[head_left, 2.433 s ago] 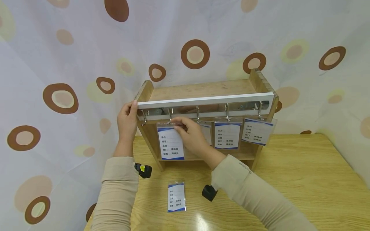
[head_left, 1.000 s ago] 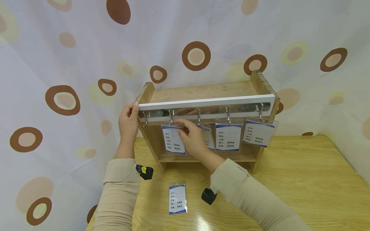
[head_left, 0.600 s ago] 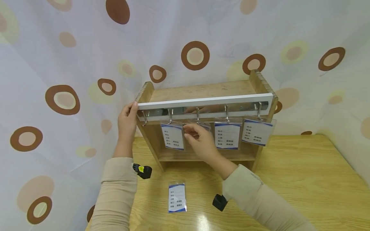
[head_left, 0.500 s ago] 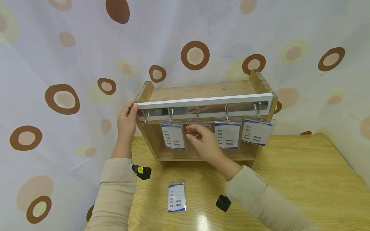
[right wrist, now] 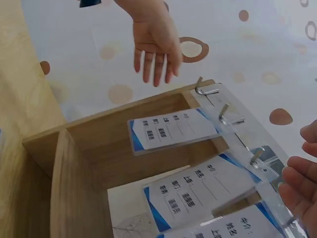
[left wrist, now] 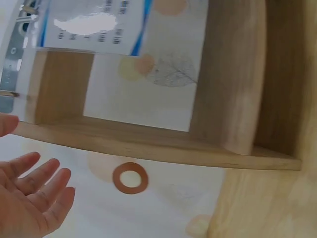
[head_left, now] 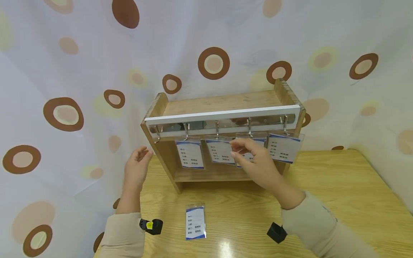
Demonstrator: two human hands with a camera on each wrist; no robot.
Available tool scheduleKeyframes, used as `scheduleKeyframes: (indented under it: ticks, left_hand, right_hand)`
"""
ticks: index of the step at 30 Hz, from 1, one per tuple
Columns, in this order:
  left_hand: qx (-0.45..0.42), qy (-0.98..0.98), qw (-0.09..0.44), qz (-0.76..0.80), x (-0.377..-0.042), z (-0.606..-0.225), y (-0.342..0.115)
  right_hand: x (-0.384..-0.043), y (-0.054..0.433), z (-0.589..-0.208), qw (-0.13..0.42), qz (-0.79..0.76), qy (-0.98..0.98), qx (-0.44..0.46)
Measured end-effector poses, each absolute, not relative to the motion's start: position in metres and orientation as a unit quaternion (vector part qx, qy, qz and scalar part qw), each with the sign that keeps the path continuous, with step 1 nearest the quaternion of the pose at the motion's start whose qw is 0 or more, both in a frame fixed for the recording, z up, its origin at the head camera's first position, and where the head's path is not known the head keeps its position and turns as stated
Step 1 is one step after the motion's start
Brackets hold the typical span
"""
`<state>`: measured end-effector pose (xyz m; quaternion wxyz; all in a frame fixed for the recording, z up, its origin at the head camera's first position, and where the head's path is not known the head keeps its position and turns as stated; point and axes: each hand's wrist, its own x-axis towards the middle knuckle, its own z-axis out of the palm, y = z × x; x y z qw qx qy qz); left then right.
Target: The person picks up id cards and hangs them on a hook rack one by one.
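Several badge holders with blue-edged cards hang from the hooks of a white and metal hook rail (head_left: 222, 122) on a wooden shelf unit. The leftmost badge (head_left: 189, 154) hangs on the second hook from the left; the first hook (head_left: 157, 134) bears nothing. Beside it hangs another badge (head_left: 219, 152). My right hand (head_left: 258, 161), fingers relaxed and holding nothing, is in front of the third badge (head_left: 248, 154) and partly hides it. My left hand (head_left: 137, 166) is off the rail, left of the shelf, with loose fingers (left wrist: 42, 183) and nothing in them.
One more badge (head_left: 195, 222) lies flat on the wood-grain table (head_left: 338, 200) in front of the shelf unit (head_left: 222, 100). A curtain with brown circles (head_left: 213, 63) stands behind and to the left. Each wrist carries a small black camera (head_left: 276, 232).
The right hand has let go of the leftmost badge, which now hangs on the second hook, and has moved right. The left hand has left the rail's left end and dropped lower.
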<state>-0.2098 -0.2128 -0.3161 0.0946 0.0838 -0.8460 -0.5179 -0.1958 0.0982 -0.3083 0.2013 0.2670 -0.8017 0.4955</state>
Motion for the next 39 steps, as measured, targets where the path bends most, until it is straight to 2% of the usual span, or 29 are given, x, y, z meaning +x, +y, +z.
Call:
scheduleKeyframes:
  ticks: [5, 12, 23, 32, 39]
  left_hand:
    - [0.087, -0.854, 0.047, -0.511, -0.202, -0.342, -0.209]
    - [0.114, -0.853, 0.015, -0.51, -0.201, -0.382, -0.197]
    - [0.11, -0.862, -0.024, -0.494, -0.197, -0.434, -0.178]
    - [0.12, -0.865, -0.082, -0.48, -0.187, -0.47, -0.17]
    - [0.13, -0.876, -0.093, -0.455, -0.178, -0.491, -0.165]
  right_hand:
    - [-0.198, 0.123, -0.297, 0.273, 0.47, -0.794, 0.271]
    - [-0.199, 0.155, -0.285, 0.343, 0.453, -0.787, 0.239]
    - [-0.205, 0.194, -0.275, 0.404, 0.432, -0.783, 0.191]
    - [-0.22, 0.214, -0.277, 0.399, 0.439, -0.787, 0.167]
    - [-0.227, 0.225, -0.276, 0.335, 0.444, -0.818, 0.149]
